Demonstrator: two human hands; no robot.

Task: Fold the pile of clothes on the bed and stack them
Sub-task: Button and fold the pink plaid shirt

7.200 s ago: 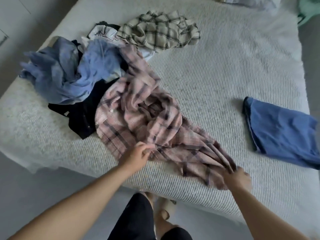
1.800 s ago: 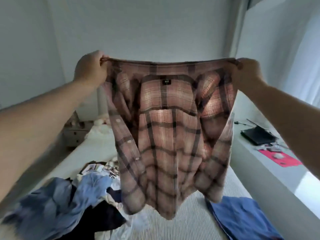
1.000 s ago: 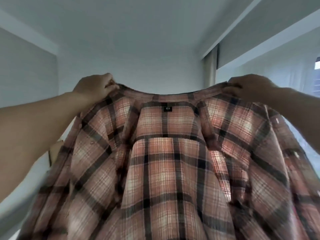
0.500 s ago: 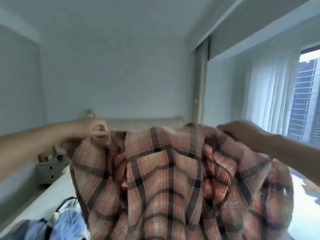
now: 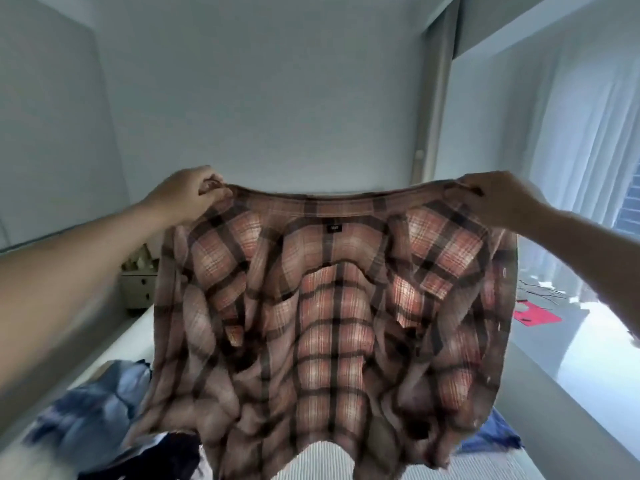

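Observation:
A pink plaid shirt (image 5: pixel 332 327) hangs spread in the air over the bed, its inside with the small black label facing me. My left hand (image 5: pixel 188 194) pinches the collar edge at the shirt's top left. My right hand (image 5: pixel 491 195) pinches the top right in the same way. The shirt billows and hides most of the bed (image 5: pixel 318 462) behind it. At lower left lies the pile of unfolded clothes (image 5: pixel 90 420), blue and dark pieces. A folded blue garment (image 5: pixel 491 441) shows at lower right, mostly covered by the shirt.
A small bedside drawer unit (image 5: pixel 136 289) stands at the far left by the wall. A white ledge (image 5: pixel 571 344) with a red sheet (image 5: pixel 535 315) on it runs along the window and curtains (image 5: pixel 581 133) on the right.
The shirt went from lying bunched on the bed to being lifted by both hands. In the last half second it has been shaken out wider and now hangs spread flat again.

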